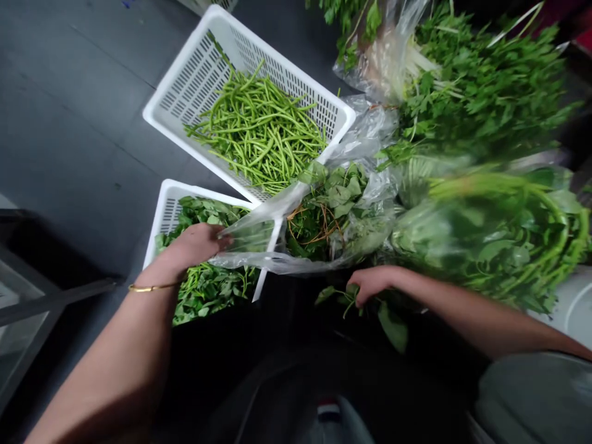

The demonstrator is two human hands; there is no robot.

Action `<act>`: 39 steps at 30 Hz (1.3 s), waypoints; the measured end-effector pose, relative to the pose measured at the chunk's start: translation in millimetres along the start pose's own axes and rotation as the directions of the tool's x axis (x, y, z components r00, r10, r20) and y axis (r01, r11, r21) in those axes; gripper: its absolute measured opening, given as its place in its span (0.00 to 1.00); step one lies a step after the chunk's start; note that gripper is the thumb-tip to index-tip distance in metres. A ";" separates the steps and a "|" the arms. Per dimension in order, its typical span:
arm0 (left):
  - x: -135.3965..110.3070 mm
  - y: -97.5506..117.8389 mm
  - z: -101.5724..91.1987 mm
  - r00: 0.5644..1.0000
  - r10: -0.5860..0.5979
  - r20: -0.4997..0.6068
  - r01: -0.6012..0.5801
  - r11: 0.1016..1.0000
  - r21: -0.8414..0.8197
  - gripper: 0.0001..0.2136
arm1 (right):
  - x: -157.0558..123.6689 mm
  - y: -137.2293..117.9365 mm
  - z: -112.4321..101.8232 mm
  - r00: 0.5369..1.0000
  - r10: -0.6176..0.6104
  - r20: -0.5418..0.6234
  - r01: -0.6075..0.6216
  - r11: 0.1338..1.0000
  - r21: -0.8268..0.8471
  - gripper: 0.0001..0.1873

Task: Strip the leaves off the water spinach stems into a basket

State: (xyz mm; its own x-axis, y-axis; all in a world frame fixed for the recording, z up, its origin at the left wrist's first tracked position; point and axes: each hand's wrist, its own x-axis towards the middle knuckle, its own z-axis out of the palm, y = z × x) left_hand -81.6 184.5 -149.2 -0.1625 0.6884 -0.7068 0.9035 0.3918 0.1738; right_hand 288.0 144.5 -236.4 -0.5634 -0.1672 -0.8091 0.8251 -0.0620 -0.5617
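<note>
Sorting seems underway: left hand (201, 240) holds the clear bag (280, 263) taut, right hand (372, 282) grips leafy stems (393, 327). The next move likely calls for a steady bag.

The bag (283, 263) is glossy plastic, the bangle (148, 288) shiny metal.

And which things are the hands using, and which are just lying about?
In use:
plastic bag, held by the left hand
leafy sprigs, held by the right hand
likely the smaller basket of greens

Seemingly just lying about:
green beans in the larger basket
leafy bunches at right
</note>
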 end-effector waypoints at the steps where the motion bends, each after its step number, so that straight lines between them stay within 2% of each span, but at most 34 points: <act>1: -1.0 0.8 -1.3 1.000 0.006 -0.001 -0.006 0.996 -0.092 0.10 | -18.7 -15.6 -11.4 0.992 -0.118 -0.049 0.119 0.992 0.027 0.15; 3: -8.6 7.8 -2.9 0.999 0.043 -0.003 -0.042 0.951 -0.308 0.07 | -46.9 -51.9 -35.5 0.931 -0.282 -0.233 0.283 0.959 -0.027 0.18; 4: -13.8 12.4 -2.9 0.996 0.079 -0.034 -0.086 0.891 -0.446 0.06 | -54.1 -70.4 -46.5 0.883 -0.304 -0.358 0.299 0.952 -0.072 0.19; 5: -18.8 16.8 -2.4 0.992 0.111 -0.058 -0.124 0.805 -0.580 0.06 | -56.4 -87.2 -55.8 0.815 -0.308 -0.491 0.292 0.950 -0.111 0.20; 7: -26.0 23.6 0.2 0.986 0.144 -0.087 -0.156 0.591 -0.791 0.06 | -49.6 -110.2 -67.6 0.631 -0.303 -0.714 0.214 0.953 -0.216 0.26; 9: -28.8 27.6 3.3 0.985 0.121 -0.121 -0.159 0.386 -0.909 0.05 | -36.7 -112.3 -68.1 0.453 -0.322 -0.831 0.100 0.945 -0.312 0.31; 10: -29.3 29.3 4.3 0.985 0.096 -0.141 -0.164 0.306 -0.938 0.04 | -31.0 -105.2 -64.0 0.410 -0.316 -0.856 0.049 0.944 -0.325 0.30; 11: -29.6 31.4 5.0 0.983 0.068 -0.168 -0.180 0.239 -0.954 0.03 | -26.3 -93.7 -57.2 0.432 -0.283 -0.857 0.020 0.952 -0.304 0.25; 12: -30.4 34.2 5.0 0.979 0.046 -0.199 -0.204 0.176 -0.963 0.04 | -22.3 -79.5 -48.0 0.525 -0.208 -0.825 -0.008 0.968 -0.249 0.19; 13: -31.8 37.9 4.6 0.973 0.033 -0.227 -0.229 0.110 -0.967 0.06 | -18.0 -64.3 -36.7 0.655 -0.102 -0.749 -0.043 0.984 -0.171 0.14; 14: -33.9 42.6 3.6 0.967 0.032 -0.252 -0.253 0.040 -0.967 0.07 | -12.4 -49.8 -23.9 0.821 0.019 -0.570 -0.093 0.991 -0.101 0.13; 15: -36.7 47.8 2.2 0.961 0.044 -0.273 -0.272 -0.030 -0.962 0.08 | -4.4 -37.6 -10.0 0.918 0.167 -0.359 -0.208 0.975 -0.079 0.14; 16: -39.9 53.0 0.6 0.955 0.068 -0.287 -0.281 -0.091 -0.956 0.08 | 6.4 -28.4 4.1 0.927 0.220 -0.303 -0.260 0.961 -0.097 0.14; 18: -45.4 60.8 -2.1 0.945 0.132 -0.298 -0.278 -0.153 -0.948 0.08 | 35.5 -19.7 30.1 0.934 0.221 -0.282 -0.272 0.950 -0.154 0.10; 20: -46.6 61.3 -2.9 0.942 0.167 -0.291 -0.272 -0.128 -0.954 0.07 | 67.4 -20.3 48.7 0.937 0.210 -0.280 -0.272 0.940 -0.206 0.15; 22: -41.9 53.1 -1.7 0.949 0.146 -0.278 -0.273 -0.055 -0.960 0.07 | 90.2 -22.9 56.4 0.940 0.199 -0.277 -0.268 0.933 -0.238 0.18; 24: -32.5 39.5 0.7 0.961 0.099 -0.257 -0.267 0.103 -0.958 0.06 | 94.0 -21.5 52.5 0.949 0.187 -0.255 -0.253 0.933 -0.257 0.18; 26: -21.3 26.2 3.1 0.977 0.069 -0.202 -0.213 0.324 -0.922 0.06 | 74.3 -15.2 38.1 0.962 0.176 -0.208 -0.231 0.932 -0.278 0.14; 28: -11.5 18.0 4.7 0.986 0.064 -0.154 -0.164 0.540 -0.825 0.08 | 33.9 -10.0 15.7 0.973 0.168 -0.158 -0.210 0.927 -0.311 0.09; 30: -5.5 16.3 4.9 0.984 0.073 -0.161 -0.168 0.671 -0.722 0.10 | -15.0 -14.5 -10.4 0.984 0.094 -0.150 -0.139 0.935 -0.326 0.09; 31: -4.3 17.5 4.6 0.980 0.079 -0.184 -0.185 0.708 -0.682 0.12 | -36.8 -22.0 -22.9 0.983 0.007 -0.185 -0.065 0.948 -0.313 0.11; 32: -4.2 19.5 4.1 0.975 0.087 -0.204 -0.201 0.732 -0.651 0.13 | -53.8 -32.7 -33.8 0.959 -0.108 -0.261 0.029 0.957 -0.289 0.13; 33: -5.1 21.8 3.7 0.971 0.093 -0.221 -0.216 0.743 -0.634 0.14 | -64.2 -45.9 -42.8 0.903 -0.227 -0.365 0.132 0.955 -0.267 0.17; 35: -9.0 26.1 3.9 0.961 0.126 -0.247 -0.254 0.756 -0.604 0.16 | -63.9 -74.2 -55.3 0.739 -0.380 -0.556 0.276 0.924 -0.265 0.20; 36: -11.2 27.5 4.8 0.953 0.154 -0.260 -0.281 0.768 -0.575 0.17 | -55.3 -86.3 -60.2 0.711 -0.388 -0.586 0.265 0.920 -0.289 0.20; 37: -13.2 28.4 6.0 0.945 0.184 -0.269 -0.307 0.783 -0.541 0.18 | -43.7 -95.4 -65.7 0.742 -0.359 -0.567 0.193 0.923 -0.332 0.16; 38: -14.7 28.8 7.3 0.938 0.211 -0.276 -0.329 0.798 -0.505 0.19 | -32.0 -100.5 -72.6 0.791 -0.298 -0.534 0.074 0.914 -0.399 0.13; 39: -15.6 28.8 8.5 0.931 0.230 -0.283 -0.344 0.812 -0.471 0.19 | -22.3 -101.0 -81.3 0.802 -0.204 -0.561 -0.074 0.899 -0.431 0.13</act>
State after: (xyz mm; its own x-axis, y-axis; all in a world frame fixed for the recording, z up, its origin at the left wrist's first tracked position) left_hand -49.7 179.9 -138.9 -0.0554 0.9039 -0.4242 0.6030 0.3689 0.7073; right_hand 213.6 234.5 -175.6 -0.6444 0.4310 -0.6317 0.7645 0.3812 -0.5198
